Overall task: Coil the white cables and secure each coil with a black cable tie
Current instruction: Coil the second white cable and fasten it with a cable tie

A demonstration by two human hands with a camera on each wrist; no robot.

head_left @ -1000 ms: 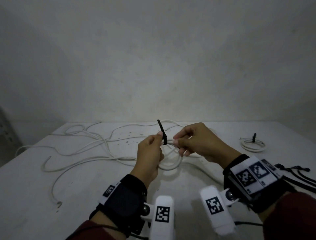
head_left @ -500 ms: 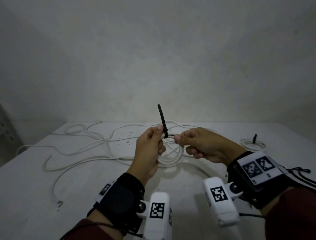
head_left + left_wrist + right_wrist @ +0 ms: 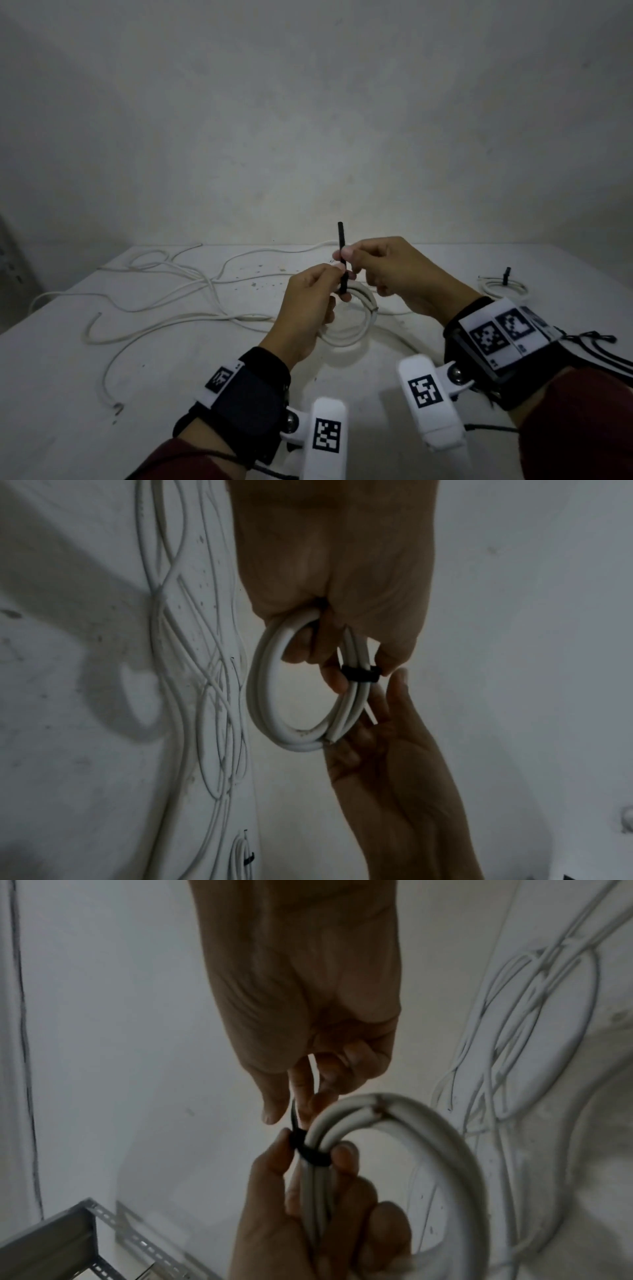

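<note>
The white counter (image 3: 102, 394) carries a tangle of loose white cable (image 3: 164, 298) across its far left; how many separate lengths lie in it cannot be told. One finished coil (image 3: 503, 291) with its own black tie sits at the far right, and a few spare black ties (image 3: 596, 342) lie at the right edge, too dim to count. Held above the middle of the counter is the one coil in hand (image 3: 274, 696), three or so turns of flat white cable. The left hand (image 3: 308, 308) has its fingers curled round the bundle, thumb and fingertip pinching either side of the black cable tie (image 3: 359, 674) that already bands the strands. The right hand (image 3: 394, 270) pinches the tie's free tail, which stands upright between the two hands in the head view. The step looks to be cinching: it would go best with the left hand keeping the turns flat and side by side just at the band, while the right draws the tail straight out from the head, steadily, so no strand slips or crosses.
</note>
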